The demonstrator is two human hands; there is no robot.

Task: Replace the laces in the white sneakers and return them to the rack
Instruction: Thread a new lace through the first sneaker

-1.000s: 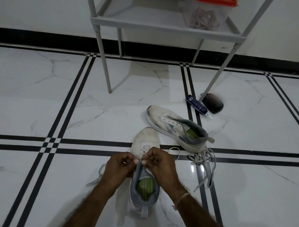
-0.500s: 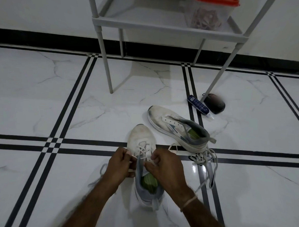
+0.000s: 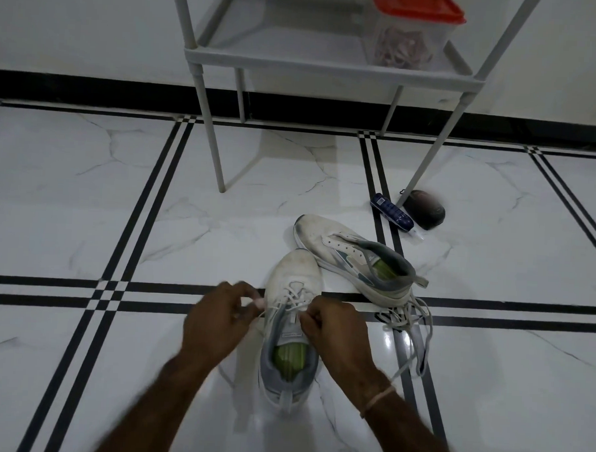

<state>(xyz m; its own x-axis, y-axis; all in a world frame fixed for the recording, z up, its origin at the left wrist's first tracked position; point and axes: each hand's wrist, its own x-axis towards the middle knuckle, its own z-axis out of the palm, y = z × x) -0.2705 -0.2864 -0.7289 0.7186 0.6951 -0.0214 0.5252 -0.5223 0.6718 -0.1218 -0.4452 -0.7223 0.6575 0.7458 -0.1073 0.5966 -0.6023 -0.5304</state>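
Sneaker (image 3: 292, 277) upright on floor (image 3: 85, 216). Left hand (image 3: 217, 319) pinches lace (image 3: 295, 294) just left of it; right hand (image 3: 333, 330) pinches lace at tongue (image 3: 291, 329). Second sneaker (image 3: 353, 259) just beyond, loose lace (image 3: 417, 320) at its heel.

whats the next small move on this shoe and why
Probably pull the lace taut from both ends: the left hand and right hand each pinch an end beside the shoe, and it crosses only the lower eyelets.

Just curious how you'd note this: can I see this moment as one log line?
step: lacing near sneaker | left hand: pinches lace | right hand: pinches lace | far sneaker: unlaced
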